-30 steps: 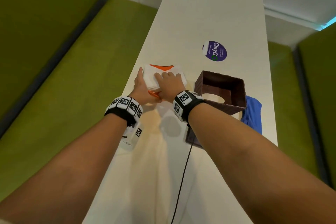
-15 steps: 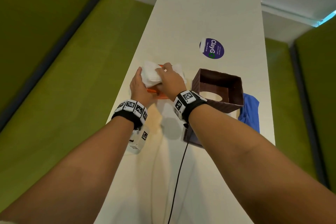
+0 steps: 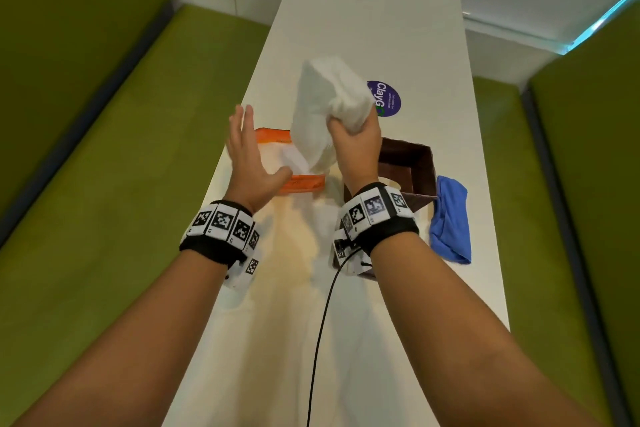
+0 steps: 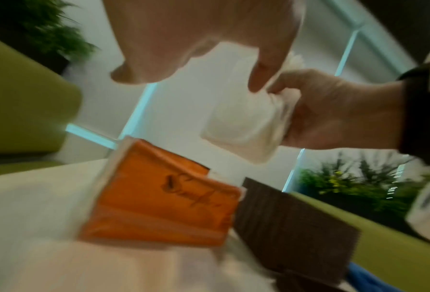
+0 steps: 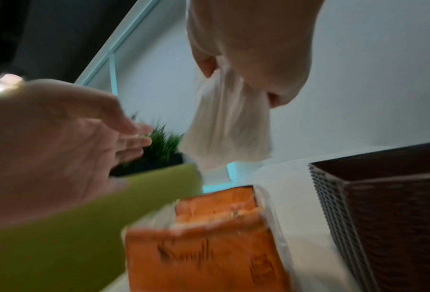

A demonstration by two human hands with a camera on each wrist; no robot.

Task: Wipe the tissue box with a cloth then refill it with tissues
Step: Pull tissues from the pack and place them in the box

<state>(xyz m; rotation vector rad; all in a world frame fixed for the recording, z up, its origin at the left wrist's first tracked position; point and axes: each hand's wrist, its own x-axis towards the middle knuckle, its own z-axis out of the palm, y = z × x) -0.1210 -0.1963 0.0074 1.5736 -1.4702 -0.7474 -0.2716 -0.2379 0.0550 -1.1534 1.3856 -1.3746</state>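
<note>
My right hand (image 3: 353, 135) grips a thick wad of white tissues (image 3: 325, 107) and holds it up above the table; the wad (image 4: 243, 126) hangs from the fist (image 5: 248, 59). Below it lies the orange tissue pack (image 3: 294, 163), torn open, its printed side (image 4: 168, 197) showing. My left hand (image 3: 249, 152) hovers open over the pack, fingers straight (image 5: 66, 138), touching nothing I can see. The dark brown woven tissue box (image 3: 408, 163) stands open just right of the pack (image 5: 208, 241). A blue cloth (image 3: 450, 218) lies crumpled right of the box.
The long white table (image 3: 363, 28) runs away from me, with a round purple sticker (image 3: 388, 100) beyond the tissues. Green benches (image 3: 104, 166) flank both sides. A black cable (image 3: 318, 340) trails from my right wrist over the near table. Plants (image 4: 354, 181) stand behind.
My right hand has pulled the tissue wad out of the orange pack and lifted it high. My left hand let go of the pack and opened above it.
</note>
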